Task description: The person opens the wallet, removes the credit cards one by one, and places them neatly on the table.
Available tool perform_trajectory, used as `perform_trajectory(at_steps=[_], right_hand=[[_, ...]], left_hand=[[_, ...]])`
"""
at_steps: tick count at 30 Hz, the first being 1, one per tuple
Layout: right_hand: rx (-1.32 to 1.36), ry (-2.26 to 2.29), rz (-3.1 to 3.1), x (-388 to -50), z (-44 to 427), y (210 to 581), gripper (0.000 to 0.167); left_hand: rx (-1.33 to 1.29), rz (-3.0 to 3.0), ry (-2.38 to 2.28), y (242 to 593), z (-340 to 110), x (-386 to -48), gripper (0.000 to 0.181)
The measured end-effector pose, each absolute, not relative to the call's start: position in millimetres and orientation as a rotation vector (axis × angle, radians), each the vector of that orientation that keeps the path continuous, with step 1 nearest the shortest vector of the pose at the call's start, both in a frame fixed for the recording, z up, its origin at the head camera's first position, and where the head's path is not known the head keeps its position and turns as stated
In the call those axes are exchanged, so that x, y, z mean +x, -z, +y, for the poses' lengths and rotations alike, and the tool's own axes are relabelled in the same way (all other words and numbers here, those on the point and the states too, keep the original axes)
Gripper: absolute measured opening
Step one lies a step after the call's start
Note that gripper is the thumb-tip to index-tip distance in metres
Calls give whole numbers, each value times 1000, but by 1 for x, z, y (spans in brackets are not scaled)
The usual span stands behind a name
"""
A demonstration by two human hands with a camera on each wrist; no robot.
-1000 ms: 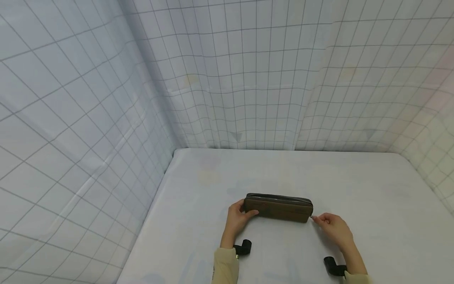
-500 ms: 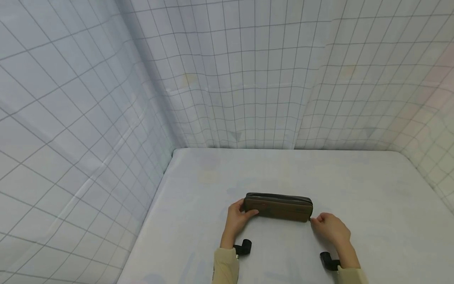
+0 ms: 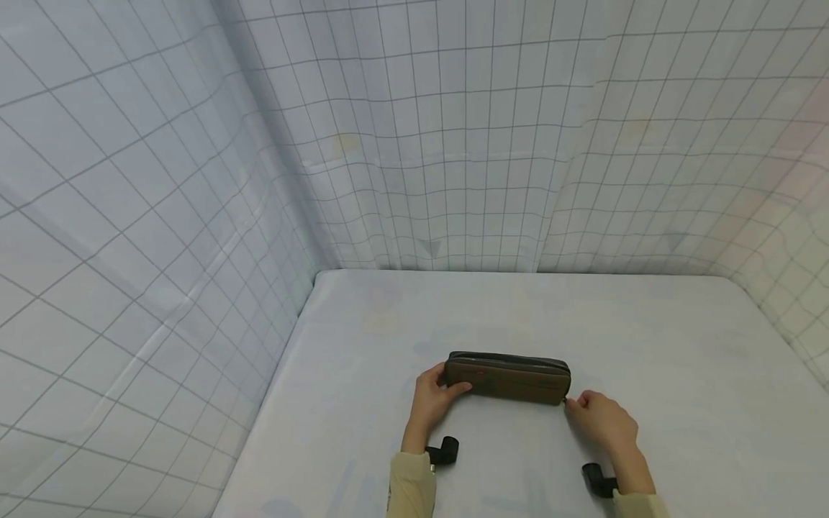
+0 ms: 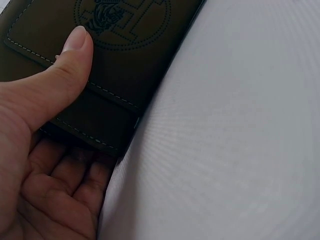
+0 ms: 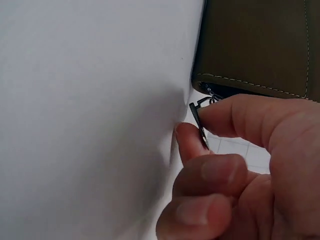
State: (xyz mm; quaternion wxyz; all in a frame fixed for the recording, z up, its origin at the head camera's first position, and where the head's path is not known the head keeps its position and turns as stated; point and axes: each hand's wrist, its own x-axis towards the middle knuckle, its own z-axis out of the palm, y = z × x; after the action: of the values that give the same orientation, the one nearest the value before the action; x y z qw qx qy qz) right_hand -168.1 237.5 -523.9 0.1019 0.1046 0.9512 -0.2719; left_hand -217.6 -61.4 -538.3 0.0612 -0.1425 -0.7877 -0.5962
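A long brown zip-around wallet (image 3: 508,380) stands on its long edge on the white table, its zipper edge facing up. My left hand (image 3: 432,399) grips its left end. In the left wrist view the thumb (image 4: 72,75) lies across the stitched face, beside a round embossed mark, while the other fingers go behind the wallet (image 4: 120,65). At the lower right corner my right hand (image 3: 602,421) pinches the zipper pull (image 5: 200,122) between thumb and forefinger. The right wrist view shows this metal pull hanging off the corner of the wallet (image 5: 250,45).
The white table (image 3: 337,360) reaches back to a grid-patterned white curtain (image 3: 440,144). Another grid curtain (image 3: 129,252) hangs along the left side. Each wrist wears a black camera mount, one on the left (image 3: 444,451) and one on the right (image 3: 599,480).
My right hand has shifted slightly left and closer to the wallet's lower right corner, still pinching the zipper pull. The left hand and the wallet have hardly moved.
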Motion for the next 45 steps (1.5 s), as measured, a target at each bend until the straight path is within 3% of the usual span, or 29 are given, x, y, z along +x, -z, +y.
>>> perform_trajectory(at_steps=[7, 15, 25, 35, 45], right_hand=[[365, 719, 2829, -160, 238, 518, 41], [340, 852, 3048, -162, 245, 505, 41], [-37, 1399, 3491, -185, 208, 489, 12], [191, 1764, 3109, -188, 195, 503, 20], [9, 1777, 3111, -207, 221, 564, 24]], left_hand=[[-434, -2353, 1819, 565, -62, -229, 31], [-550, -2246, 1806, 571, -63, -230, 31], [-427, -2329, 1837, 561, -60, -228, 26], [-379, -2355, 1903, 565, -61, -230, 28], [-436, -2367, 1902, 532, -62, -215, 29]])
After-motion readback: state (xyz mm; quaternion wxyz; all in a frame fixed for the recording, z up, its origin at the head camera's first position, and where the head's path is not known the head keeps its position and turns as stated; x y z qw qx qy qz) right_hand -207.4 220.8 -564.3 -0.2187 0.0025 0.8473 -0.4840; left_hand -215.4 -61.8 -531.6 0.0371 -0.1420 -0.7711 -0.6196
